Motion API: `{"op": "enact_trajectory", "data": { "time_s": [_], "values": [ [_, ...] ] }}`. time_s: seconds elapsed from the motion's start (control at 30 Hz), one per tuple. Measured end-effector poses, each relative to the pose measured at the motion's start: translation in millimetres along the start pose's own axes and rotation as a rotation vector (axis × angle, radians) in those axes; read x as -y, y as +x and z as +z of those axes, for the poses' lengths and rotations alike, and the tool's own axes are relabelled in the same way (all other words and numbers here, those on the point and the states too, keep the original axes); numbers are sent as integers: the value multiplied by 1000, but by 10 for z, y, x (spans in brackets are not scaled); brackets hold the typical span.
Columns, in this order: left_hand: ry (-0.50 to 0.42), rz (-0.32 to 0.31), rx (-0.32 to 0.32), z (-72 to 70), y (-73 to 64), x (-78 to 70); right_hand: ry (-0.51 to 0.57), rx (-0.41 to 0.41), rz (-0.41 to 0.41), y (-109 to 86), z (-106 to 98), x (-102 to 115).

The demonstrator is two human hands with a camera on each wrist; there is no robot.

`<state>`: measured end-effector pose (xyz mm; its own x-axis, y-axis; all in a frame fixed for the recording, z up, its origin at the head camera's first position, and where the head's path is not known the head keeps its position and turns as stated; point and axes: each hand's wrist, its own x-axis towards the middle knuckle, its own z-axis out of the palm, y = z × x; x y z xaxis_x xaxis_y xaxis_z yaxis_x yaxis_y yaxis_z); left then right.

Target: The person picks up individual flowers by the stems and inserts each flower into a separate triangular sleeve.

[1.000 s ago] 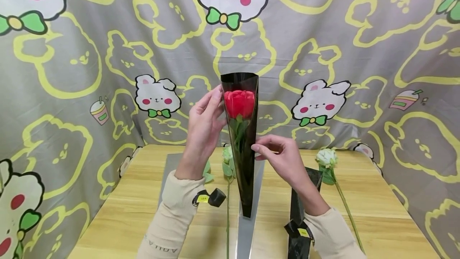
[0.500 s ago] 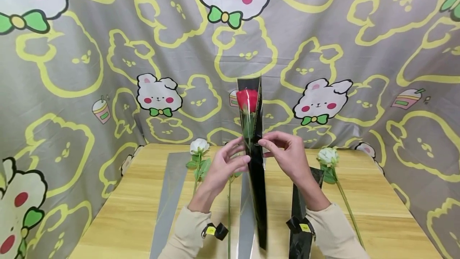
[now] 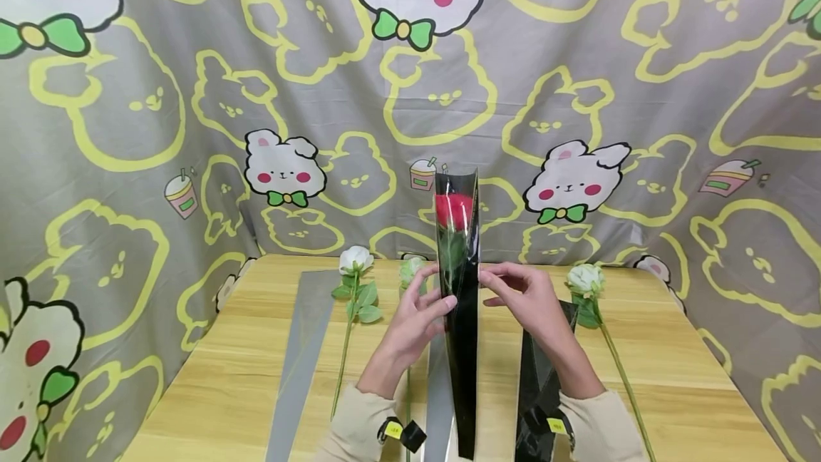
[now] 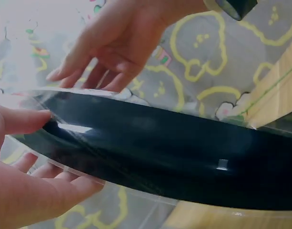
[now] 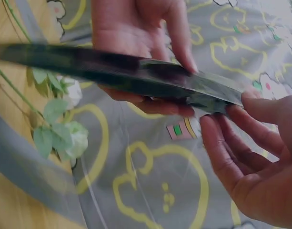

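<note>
A red rose (image 3: 455, 212) stands in a tall, tapering black sleeve (image 3: 465, 369) with a clear front, held upright over the table. My left hand (image 3: 410, 326) grips the sleeve from the left, thumb on the front and fingers behind it. In the left wrist view, that thumb (image 4: 29, 120) lies against the glossy dark film. My right hand (image 3: 529, 305) pinches the sleeve's right edge between thumb and forefinger. Up close in the right wrist view, the right hand (image 5: 260, 157) has its fingertips at the film's edge. The rose's lower stem is hidden by the black film.
White roses lie on the wooden table (image 3: 218, 391): one left (image 3: 355, 262), a pale one behind my left hand (image 3: 412, 271), one right (image 3: 585, 280). Flat grey sleeves (image 3: 301, 355) lie left and centre, a black sleeve (image 3: 535, 376) under my right forearm. A patterned curtain (image 3: 442, 113) surrounds the table.
My left hand has come down from the sleeve's upper side to its middle. The sleeve has turned, moved slightly right and been lowered, and the right hand has lowered with it.
</note>
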<state>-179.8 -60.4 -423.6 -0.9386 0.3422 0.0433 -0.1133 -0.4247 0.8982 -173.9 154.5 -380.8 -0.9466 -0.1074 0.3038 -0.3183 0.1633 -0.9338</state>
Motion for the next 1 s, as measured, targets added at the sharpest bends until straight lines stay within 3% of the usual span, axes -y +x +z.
{"op": "enact_trajectory", "data": {
  "time_s": [0.13, 0.3, 0.47, 0.57, 0.67, 0.77, 0.9, 1.0],
  "values": [
    [-22, -8, -54, -1, 30, 138, 11, -103, -9, -106, -250, -140],
    [28, -50, -160, 9, 45, 364, -8, -327, 51, -274, -650, -307],
    [110, -78, -241, 32, 61, 638, -294, -547, 148, -429, -965, -496],
    [163, -89, -253, 48, 57, 782, -477, -602, 190, -473, -1105, -619],
    [193, -92, -253, 49, 53, 908, -618, -558, 265, -511, -1215, -749],
    [217, -104, -270, 31, 54, 1006, -696, -391, 344, -547, -1320, -882],
    [246, -119, -281, -5, 64, 1092, -726, -190, 438, -561, -1453, -1031],
    [278, -121, -274, -16, 68, 1097, -727, -149, 507, -558, -1512, -1127]
  ]
}}
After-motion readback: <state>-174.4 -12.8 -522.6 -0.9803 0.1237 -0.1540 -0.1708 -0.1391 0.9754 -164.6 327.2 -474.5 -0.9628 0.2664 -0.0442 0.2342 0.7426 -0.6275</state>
